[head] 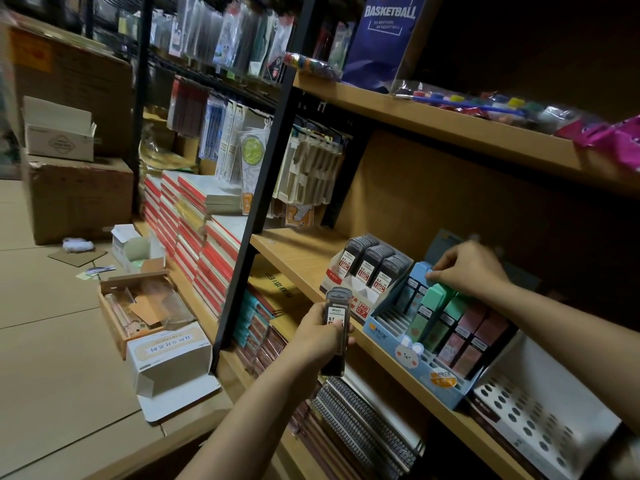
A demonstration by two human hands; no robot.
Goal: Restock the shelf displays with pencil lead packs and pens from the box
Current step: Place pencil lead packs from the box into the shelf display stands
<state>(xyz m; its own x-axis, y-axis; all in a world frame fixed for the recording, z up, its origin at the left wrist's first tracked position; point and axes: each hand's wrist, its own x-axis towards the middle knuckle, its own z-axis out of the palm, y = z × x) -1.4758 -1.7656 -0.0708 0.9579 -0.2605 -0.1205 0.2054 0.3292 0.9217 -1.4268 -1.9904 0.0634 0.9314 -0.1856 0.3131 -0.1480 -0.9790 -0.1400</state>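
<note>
my left hand point(317, 336) grips a 0.7 lead pack point(335, 327) near the half-full white display point(360, 287); right hand point(467, 268) pinches a blue pack point(420, 271) in the blue display point(408, 351). empty slots remain.

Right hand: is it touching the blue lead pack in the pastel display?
Touching. The head view shows the right hand pinching the blue lead pack's top corner.

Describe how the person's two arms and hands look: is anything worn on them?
Both forearms are bare up to the frame's edge, with no sleeves showing. The left hand and the right hand wear no gloves, and I see no rings, watch or bracelet on them in this dim light.
</note>
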